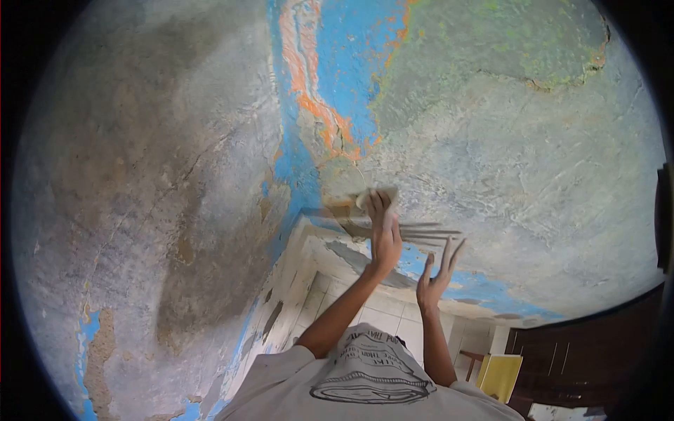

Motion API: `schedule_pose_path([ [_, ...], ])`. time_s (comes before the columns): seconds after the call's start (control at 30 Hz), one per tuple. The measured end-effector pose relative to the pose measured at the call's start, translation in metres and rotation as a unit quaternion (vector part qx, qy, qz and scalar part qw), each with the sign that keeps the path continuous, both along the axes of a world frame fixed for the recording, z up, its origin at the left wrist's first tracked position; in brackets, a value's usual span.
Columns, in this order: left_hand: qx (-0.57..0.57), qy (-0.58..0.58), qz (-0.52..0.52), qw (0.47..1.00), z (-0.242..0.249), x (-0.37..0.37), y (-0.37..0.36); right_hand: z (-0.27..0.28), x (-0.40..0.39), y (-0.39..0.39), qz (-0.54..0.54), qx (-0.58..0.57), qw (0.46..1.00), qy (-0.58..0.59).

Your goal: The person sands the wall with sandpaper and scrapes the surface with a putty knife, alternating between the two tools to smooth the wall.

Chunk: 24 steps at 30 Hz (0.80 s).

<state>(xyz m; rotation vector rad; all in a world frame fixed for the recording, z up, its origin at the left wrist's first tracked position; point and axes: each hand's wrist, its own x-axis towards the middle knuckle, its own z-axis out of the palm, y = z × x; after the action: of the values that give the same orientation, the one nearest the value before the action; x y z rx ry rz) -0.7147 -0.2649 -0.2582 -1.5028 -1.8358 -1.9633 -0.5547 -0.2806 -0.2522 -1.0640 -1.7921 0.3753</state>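
My left hand (384, 235) is raised to the wall near the corner, fingers closed over a small, pale, flat piece (364, 202) pressed against the surface. Motion smears its edges, and I cannot tell what it is. Lower and to the right, my right hand (437, 281) has its fingers spread, tips close to the wall, with nothing in it. The wall (484, 182) in front of me is rough and grey, with blue paint (351, 56) and orange patches (319, 112) above my left hand.
A stained grey wall (140, 175) meets this one at the corner on my left. Below are pale floor tiles (404, 326). Dark brown cupboards (562, 358) and a yellow panel (500, 375) stand at the lower right. Cracked plaster (540, 85) marks the upper right.
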Motion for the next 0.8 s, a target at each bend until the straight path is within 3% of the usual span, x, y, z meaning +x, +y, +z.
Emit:
schedule_pose_path([
  [0.07, 0.008, -0.036, 0.018, 0.999, 0.003, 0.008, 0.009, 0.000, 0.010, 0.010, 0.009, 0.020, 1.000, -0.019],
  [0.23, 0.099, 0.060, 0.020, 0.993, 0.105, -0.010, 0.023, 0.004, 0.037, 0.024, -0.023, 0.039, 0.998, -0.048],
  [0.33, 0.104, 0.091, 0.058, 0.989, 0.121, -0.017, 0.034, 0.004, 0.049, 0.025, -0.028, 0.021, 0.999, -0.023],
  [0.43, 0.064, 0.112, 0.090, 0.988, 0.077, -0.008, 0.033, -0.002, 0.061, 0.024, -0.010, 0.023, 0.999, -0.032],
  [0.53, 0.022, 0.015, 0.099, 0.995, -0.014, 0.031, 0.034, 0.004, 0.088, 0.024, 0.023, 0.018, 0.997, -0.066],
  [0.6, 0.013, -0.019, 0.112, 0.993, -0.022, 0.051, 0.031, 0.006, 0.110, 0.033, 0.028, 0.044, 0.996, -0.067],
  [0.67, 0.056, -0.054, 0.109, 0.991, -0.006, 0.056, 0.041, 0.008, 0.125, 0.044, 0.022, 0.062, 0.996, -0.060],
  [0.8, 0.160, 0.061, 0.149, 0.974, 0.132, 0.026, 0.057, 0.017, 0.146, 0.062, 0.029, 0.054, 0.997, -0.048],
])
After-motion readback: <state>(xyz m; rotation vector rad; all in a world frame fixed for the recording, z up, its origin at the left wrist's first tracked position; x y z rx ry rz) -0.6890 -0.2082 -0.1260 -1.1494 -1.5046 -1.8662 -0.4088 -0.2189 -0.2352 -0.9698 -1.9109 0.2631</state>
